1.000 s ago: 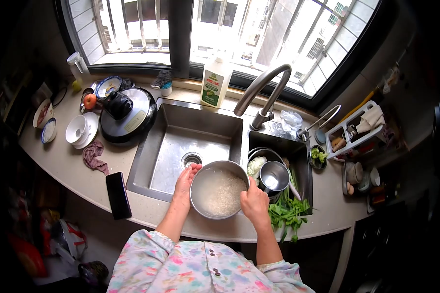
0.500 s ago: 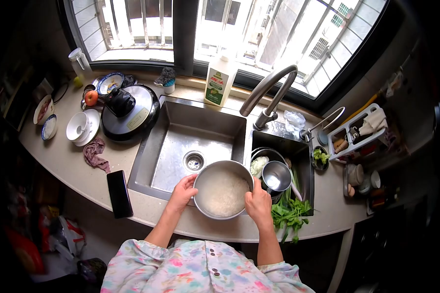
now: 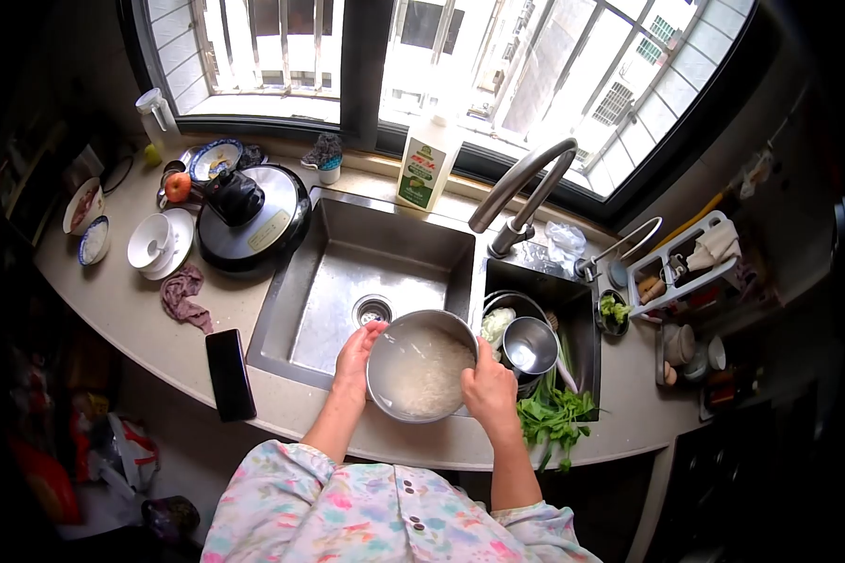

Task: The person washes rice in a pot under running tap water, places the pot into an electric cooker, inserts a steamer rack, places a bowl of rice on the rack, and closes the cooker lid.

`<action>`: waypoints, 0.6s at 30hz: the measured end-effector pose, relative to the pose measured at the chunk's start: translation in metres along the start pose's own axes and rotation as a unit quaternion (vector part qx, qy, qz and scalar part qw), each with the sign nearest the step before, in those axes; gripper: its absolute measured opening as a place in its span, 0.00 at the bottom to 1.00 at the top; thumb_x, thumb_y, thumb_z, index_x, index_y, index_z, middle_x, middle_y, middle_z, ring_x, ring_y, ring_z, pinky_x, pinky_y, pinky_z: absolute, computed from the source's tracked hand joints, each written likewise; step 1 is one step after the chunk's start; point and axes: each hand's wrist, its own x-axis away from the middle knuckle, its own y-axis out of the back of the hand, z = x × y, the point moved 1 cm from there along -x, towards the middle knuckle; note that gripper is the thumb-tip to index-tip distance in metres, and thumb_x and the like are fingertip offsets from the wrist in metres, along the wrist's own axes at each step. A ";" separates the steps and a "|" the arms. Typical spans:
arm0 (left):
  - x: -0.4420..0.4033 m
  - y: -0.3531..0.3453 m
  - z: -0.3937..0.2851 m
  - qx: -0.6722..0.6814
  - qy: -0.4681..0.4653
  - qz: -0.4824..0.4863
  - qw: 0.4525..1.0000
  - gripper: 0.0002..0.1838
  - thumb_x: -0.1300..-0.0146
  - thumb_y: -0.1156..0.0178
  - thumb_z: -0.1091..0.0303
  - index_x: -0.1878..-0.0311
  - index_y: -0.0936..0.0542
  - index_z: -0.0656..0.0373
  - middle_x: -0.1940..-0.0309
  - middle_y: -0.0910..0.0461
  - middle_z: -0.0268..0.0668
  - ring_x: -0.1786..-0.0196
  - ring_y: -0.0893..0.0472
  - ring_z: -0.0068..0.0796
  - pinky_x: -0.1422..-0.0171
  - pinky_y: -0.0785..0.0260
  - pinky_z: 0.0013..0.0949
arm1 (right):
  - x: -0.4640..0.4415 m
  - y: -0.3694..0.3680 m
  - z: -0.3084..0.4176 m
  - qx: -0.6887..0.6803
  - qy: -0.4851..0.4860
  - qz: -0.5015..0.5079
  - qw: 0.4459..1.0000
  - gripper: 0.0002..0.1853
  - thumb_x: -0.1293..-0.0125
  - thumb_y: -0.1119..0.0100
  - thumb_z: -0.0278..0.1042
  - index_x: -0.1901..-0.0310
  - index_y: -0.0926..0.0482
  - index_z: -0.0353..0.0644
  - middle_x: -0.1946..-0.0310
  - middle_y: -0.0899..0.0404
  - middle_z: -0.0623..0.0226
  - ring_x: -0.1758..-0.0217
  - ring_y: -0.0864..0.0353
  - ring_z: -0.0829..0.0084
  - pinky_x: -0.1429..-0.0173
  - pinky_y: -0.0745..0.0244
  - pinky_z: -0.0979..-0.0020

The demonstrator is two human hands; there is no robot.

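Observation:
A round metal pot (image 3: 381, 375) holds white rice (image 3: 434, 383) under cloudy water. It is held over the front edge of the large sink basin (image 3: 333, 281) and looks slightly tilted. My left hand (image 3: 353, 362) is closed against the pot's left wall, its fingertips partly hidden behind the rim. On the opposite side my right hand (image 3: 488, 383) grips the rim, with the thumb on top and the other fingers curled outside. Close to the right hand, a metal saucepan (image 3: 531, 345) stands in the smaller basin.
Leafy greens (image 3: 559, 413) hang over the small basin's front edge, beside a white cauliflower (image 3: 498, 326). The faucet (image 3: 535, 188) arches behind. A phone (image 3: 229, 375) lies left of the sink, near a cloth (image 3: 186, 298) and a large black-rimmed lid (image 3: 253, 220).
The pot has shifted slightly left and tilted, with the rice showing more clearly through the water. My left hand has moved up along its side; my right hand has moved left with the rim.

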 end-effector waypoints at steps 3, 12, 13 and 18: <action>0.000 0.004 0.005 0.048 0.005 0.009 0.999 0.13 0.31 0.55 0.61 0.56 0.25 0.58 0.57 0.21 0.38 0.54 0.22 0.29 0.46 0.29 0.33 | -0.003 -0.001 0.002 0.021 0.015 0.000 1.000 0.26 0.47 0.55 0.31 0.44 0.35 0.31 0.76 0.23 0.42 0.71 0.23 0.45 0.59 0.29 0.50; 0.011 -0.005 0.001 0.052 -0.026 -0.014 0.998 0.16 0.31 0.57 0.55 0.56 0.25 0.56 0.55 0.23 0.36 0.50 0.26 0.31 0.41 0.34 0.35 | -0.009 0.000 0.015 0.083 0.042 0.022 0.995 0.31 0.45 0.53 0.32 0.39 0.41 0.29 0.72 0.22 0.46 0.73 0.21 0.49 0.64 0.26 0.54; 0.012 -0.006 0.000 0.050 -0.028 -0.018 0.998 0.16 0.31 0.56 0.55 0.56 0.25 0.56 0.55 0.23 0.36 0.50 0.26 0.31 0.41 0.35 0.35 | -0.009 0.000 0.016 0.088 0.046 0.019 0.995 0.31 0.45 0.53 0.32 0.39 0.42 0.29 0.72 0.22 0.46 0.73 0.21 0.50 0.64 0.26 0.54; 0.011 -0.008 0.000 0.016 -0.047 -0.027 0.998 0.17 0.31 0.56 0.54 0.57 0.25 0.57 0.55 0.23 0.37 0.49 0.26 0.31 0.40 0.35 0.35 | -0.011 -0.001 0.022 0.088 0.050 0.001 0.995 0.31 0.46 0.53 0.31 0.39 0.40 0.28 0.75 0.22 0.46 0.74 0.22 0.49 0.63 0.27 0.54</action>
